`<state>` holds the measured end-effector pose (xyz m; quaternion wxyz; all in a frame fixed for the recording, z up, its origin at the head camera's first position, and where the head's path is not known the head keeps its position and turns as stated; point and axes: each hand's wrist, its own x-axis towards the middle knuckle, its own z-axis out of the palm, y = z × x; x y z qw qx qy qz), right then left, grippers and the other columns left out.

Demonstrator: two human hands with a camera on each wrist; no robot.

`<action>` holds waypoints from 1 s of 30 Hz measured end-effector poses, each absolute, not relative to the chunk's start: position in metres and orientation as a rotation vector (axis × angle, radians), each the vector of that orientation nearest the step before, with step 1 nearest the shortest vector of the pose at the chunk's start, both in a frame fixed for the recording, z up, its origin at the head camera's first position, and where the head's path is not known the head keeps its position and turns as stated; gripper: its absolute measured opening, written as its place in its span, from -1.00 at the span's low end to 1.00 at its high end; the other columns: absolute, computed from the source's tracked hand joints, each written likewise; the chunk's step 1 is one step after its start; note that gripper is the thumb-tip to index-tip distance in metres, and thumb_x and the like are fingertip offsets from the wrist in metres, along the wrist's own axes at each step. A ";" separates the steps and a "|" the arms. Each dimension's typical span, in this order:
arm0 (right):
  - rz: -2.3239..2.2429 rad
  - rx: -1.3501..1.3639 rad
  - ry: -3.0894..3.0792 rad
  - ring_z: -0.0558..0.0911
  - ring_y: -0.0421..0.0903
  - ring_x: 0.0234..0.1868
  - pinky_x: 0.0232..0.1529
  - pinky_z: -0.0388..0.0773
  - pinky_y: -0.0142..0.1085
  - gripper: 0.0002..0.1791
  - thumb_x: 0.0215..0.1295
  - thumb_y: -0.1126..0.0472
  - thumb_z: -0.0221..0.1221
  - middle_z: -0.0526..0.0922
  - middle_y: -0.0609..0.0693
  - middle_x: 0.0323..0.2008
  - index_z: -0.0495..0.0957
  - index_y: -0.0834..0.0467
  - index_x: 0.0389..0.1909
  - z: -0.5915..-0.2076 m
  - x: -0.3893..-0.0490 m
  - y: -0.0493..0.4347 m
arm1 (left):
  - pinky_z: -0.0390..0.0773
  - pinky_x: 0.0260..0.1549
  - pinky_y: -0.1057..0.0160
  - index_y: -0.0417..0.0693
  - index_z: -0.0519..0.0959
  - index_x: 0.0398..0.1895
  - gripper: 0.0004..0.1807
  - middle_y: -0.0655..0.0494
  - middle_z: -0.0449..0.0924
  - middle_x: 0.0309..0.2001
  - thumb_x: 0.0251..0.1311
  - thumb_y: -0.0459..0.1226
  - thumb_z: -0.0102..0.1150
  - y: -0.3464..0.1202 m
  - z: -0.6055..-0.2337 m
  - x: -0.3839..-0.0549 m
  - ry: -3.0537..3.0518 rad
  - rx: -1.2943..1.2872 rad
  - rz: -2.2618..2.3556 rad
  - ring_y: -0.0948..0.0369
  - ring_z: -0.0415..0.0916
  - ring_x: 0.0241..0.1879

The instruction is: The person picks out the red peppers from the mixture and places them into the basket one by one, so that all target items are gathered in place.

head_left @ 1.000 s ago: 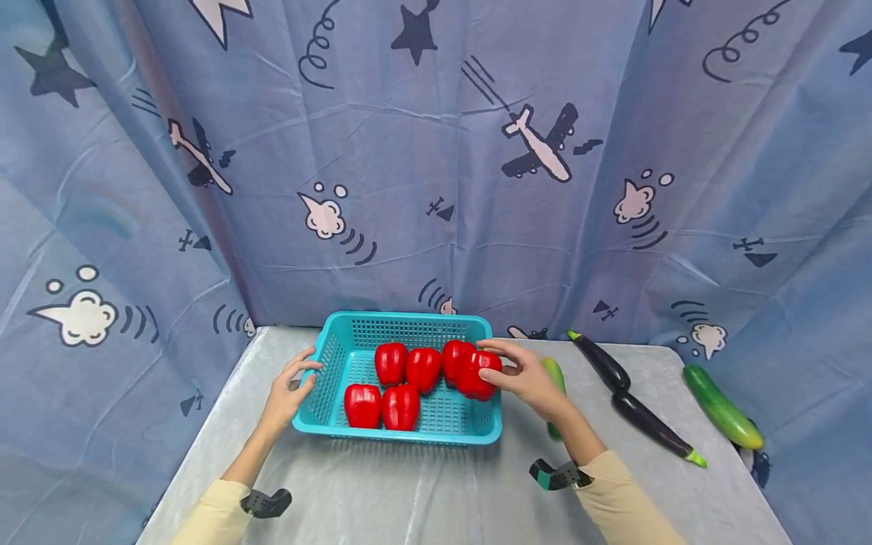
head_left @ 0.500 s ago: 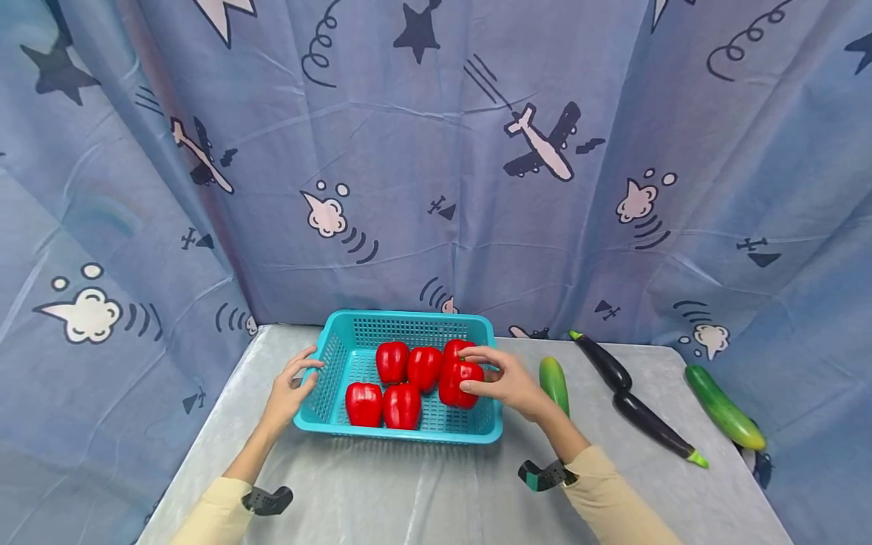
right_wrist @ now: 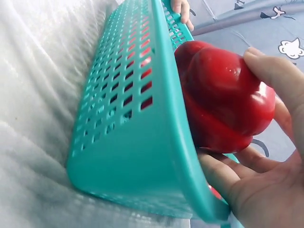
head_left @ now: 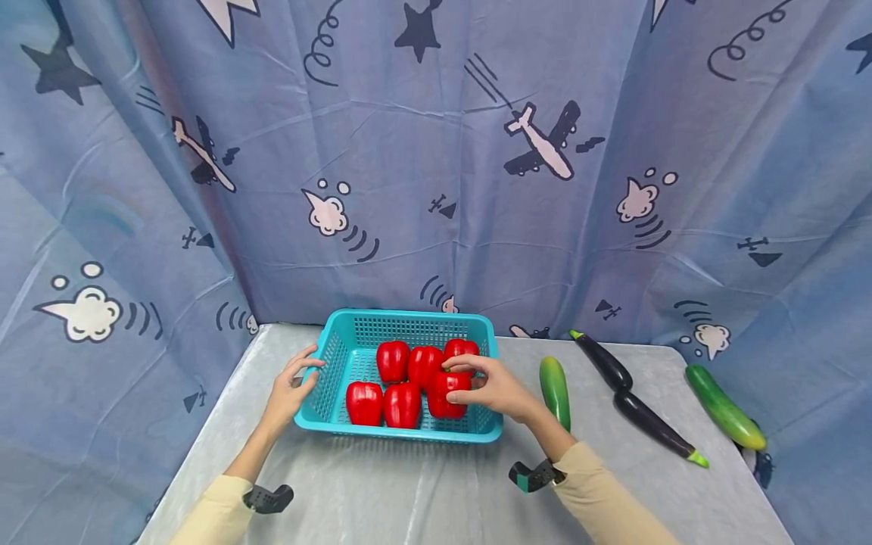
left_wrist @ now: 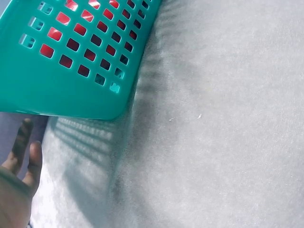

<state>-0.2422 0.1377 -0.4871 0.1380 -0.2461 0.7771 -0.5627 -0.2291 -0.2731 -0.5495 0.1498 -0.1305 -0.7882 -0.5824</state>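
Note:
My right hand (head_left: 493, 387) pinches a red bell pepper (head_left: 444, 401) between thumb and fingers, inside the right part of the turquoise basket (head_left: 436, 437). In the right wrist view, this bell pepper (right_wrist: 228, 90) shows beside the basket's rim (right_wrist: 173, 104), with the thumb on one side and fingers beneath. Several other red bell peppers (head_left: 402, 406) lie in the basket, one partly hidden behind my right hand. At the basket's left rim, my left hand (head_left: 282, 393) has its fingers spread and relaxed, their tips by the edge. The left wrist view shows two fingers (left_wrist: 34, 161) near the basket's corner.
Right of the basket lies a cucumber (head_left: 555, 390). Two eggplants (head_left: 650, 420) lie end to end farther right, and another cucumber (head_left: 722, 409) is at the table's right edge. A patterned blue curtain (head_left: 409, 189) hangs behind the pale tabletop (head_left: 381, 492).
My right hand has moved left and toward me with the bell pepper, from the basket's right rim to beside the front peppers. My left hand has stayed in place.

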 end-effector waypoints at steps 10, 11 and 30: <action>-1.576 -0.768 2.193 0.50 0.19 0.16 -0.12 0.64 -0.12 -0.47 0.23 0.27 0.42 0.59 0.14 0.11 0.56 0.20 0.22 -0.490 -0.241 0.126 | 0.42 -0.07 0.47 -0.53 0.56 -0.01 -0.80 -0.51 0.23 0.37 0.35 -0.61 0.08 -0.266 -0.530 -0.220 -2.237 -0.388 -1.688 -0.36 0.12 0.38; -1.570 -0.767 2.193 0.51 0.19 0.16 -0.12 0.64 -0.11 -0.47 0.22 0.29 0.42 0.59 0.15 0.11 0.56 0.21 0.22 -0.490 -0.240 0.125 | 0.42 -0.07 0.46 -0.54 0.55 -0.02 -0.81 -0.53 0.23 0.36 0.35 -0.62 0.08 -0.265 -0.528 -0.219 -2.242 -0.392 -1.678 -0.38 0.13 0.37; -1.538 -0.758 2.197 0.50 0.18 0.16 -0.10 0.63 -0.10 -0.50 0.20 0.31 0.44 0.59 0.14 0.10 0.58 0.21 0.18 -0.489 -0.237 0.121 | 0.43 -0.06 0.44 -0.53 0.56 0.00 -0.79 -0.41 0.25 0.39 0.36 -0.61 0.07 -0.263 -0.519 -0.214 -2.286 -0.335 -1.685 -0.34 0.13 0.39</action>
